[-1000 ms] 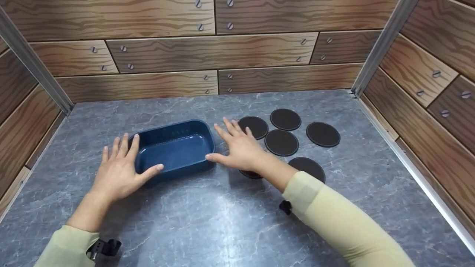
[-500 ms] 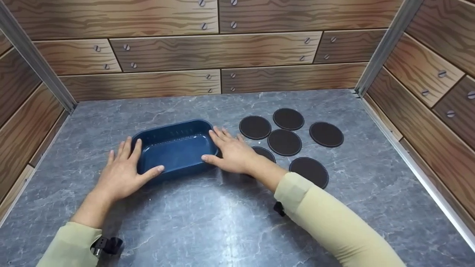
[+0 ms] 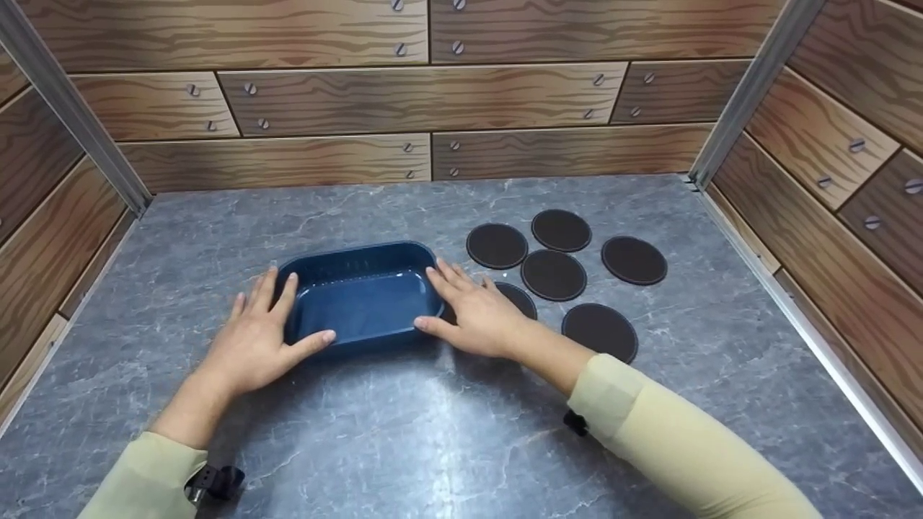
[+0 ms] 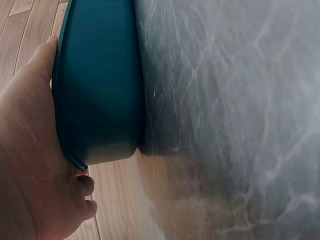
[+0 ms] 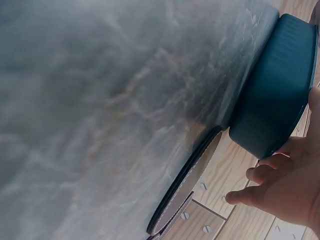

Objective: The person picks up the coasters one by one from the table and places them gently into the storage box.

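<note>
A deep blue rectangular dish (image 3: 368,306) with rounded corners stands upright on the table between my two hands, with nothing in it. My left hand (image 3: 252,346) rests against its left end, thumb at the front rim and fingers stretched along the side. At the right end, my right hand (image 3: 483,317) lies the same way, its thumb at the front right corner. The left wrist view shows the dish's outer wall (image 4: 100,75) beside the palm. Seen from the right wrist, the fingers touch near the rim of the dish (image 5: 275,95).
Several round dark brown coasters (image 3: 554,275) with stitched edges lie flat to the right of the dish. One coaster (image 3: 518,299) is partly hidden behind the right hand. Wood-patterned walls (image 3: 346,101) enclose the grey marbled table (image 3: 360,440) at the back and sides.
The right hand has come down from over the coasters to the dish's right end. Since half a second ago, the dish and both hands have shifted right and slightly toward me.
</note>
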{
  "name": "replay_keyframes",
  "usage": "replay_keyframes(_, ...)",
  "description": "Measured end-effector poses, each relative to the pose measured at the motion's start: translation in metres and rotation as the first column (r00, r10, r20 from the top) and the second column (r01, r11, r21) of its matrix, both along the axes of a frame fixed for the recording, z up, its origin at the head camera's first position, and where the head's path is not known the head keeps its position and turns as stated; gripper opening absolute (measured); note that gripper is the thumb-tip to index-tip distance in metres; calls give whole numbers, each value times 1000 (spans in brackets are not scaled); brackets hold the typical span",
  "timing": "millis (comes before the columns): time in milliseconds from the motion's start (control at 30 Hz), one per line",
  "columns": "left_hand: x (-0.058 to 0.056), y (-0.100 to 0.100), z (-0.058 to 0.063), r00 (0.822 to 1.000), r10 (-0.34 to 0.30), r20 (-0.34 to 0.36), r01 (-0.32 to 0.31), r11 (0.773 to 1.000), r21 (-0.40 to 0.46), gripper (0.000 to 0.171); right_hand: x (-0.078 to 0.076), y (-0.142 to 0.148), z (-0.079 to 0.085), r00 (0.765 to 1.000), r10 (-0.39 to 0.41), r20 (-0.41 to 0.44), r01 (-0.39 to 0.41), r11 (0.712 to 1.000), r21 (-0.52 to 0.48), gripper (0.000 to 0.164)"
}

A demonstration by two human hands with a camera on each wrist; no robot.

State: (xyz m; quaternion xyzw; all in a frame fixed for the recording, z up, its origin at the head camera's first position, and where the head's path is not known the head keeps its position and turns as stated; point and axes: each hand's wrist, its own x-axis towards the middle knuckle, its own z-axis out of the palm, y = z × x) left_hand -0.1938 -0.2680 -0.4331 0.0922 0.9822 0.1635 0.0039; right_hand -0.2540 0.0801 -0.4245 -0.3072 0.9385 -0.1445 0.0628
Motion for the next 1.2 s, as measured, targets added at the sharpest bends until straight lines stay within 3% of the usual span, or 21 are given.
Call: replay_keyframes(1200, 34, 27, -6, 998, -47, -33, 47, 999, -3, 116, 61, 35, -7, 996, -38, -75, 33, 997, -72, 98)
